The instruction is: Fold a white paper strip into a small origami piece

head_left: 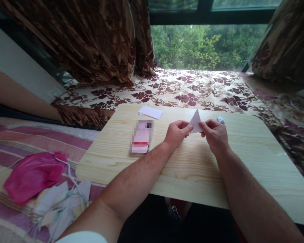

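Note:
A white piece of paper [196, 122], folded to a pointed triangle, is held up over the wooden table between both hands. My left hand [177, 132] pinches its lower left corner between thumb and fingers. On the opposite side, my right hand [214, 134] grips the lower right edge with thumb and forefinger. Just beyond the right hand lies a small folded paper piece [220, 119]. A stack of white paper sheets [150, 112] rests near the table's far edge, left of the hands. Nearer me is a pink phone [142, 136], partly blurred out.
The light wooden table [192, 175] stands before a window ledge with a floral cloth [187, 89]. Brown curtains [103, 40] hang behind. At left, a striped bed [5, 141] bears a pink bag-like item [36, 175], white cables [72, 172] and loose papers [53, 197].

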Demonstrator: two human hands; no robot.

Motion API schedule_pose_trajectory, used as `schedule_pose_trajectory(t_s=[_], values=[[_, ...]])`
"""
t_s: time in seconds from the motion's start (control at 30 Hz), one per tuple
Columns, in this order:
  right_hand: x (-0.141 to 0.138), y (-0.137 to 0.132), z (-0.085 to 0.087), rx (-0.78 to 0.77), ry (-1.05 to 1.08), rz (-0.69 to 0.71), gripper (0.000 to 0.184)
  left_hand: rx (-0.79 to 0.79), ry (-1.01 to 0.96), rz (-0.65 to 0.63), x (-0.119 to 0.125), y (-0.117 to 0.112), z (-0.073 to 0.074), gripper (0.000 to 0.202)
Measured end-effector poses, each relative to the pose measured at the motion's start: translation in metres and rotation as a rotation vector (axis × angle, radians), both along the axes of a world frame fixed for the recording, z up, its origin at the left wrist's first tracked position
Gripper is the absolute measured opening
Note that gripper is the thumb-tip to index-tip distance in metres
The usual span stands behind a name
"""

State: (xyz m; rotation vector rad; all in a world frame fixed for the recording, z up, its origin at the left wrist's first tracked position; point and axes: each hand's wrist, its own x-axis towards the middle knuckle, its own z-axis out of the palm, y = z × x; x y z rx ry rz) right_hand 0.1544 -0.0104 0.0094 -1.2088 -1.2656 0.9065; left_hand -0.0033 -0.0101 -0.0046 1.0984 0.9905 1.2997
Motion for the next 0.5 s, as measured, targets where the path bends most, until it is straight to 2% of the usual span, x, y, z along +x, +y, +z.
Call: schedule_pose_trajectory(t_s=[0.23,0.5], values=[[-0.0020,-0.0023,0.0000,0.009,-0.062,0.051,0.041,0.002,-0.001,0.046,0.0002,0.0008,-0.0009,0.028],[-0.0050,-0.0047,-0.0012,0.009,-0.145,0.099,0.039,0.050,-0.002,0.049,-0.0011,-0.0029,0.0027,0.025]])
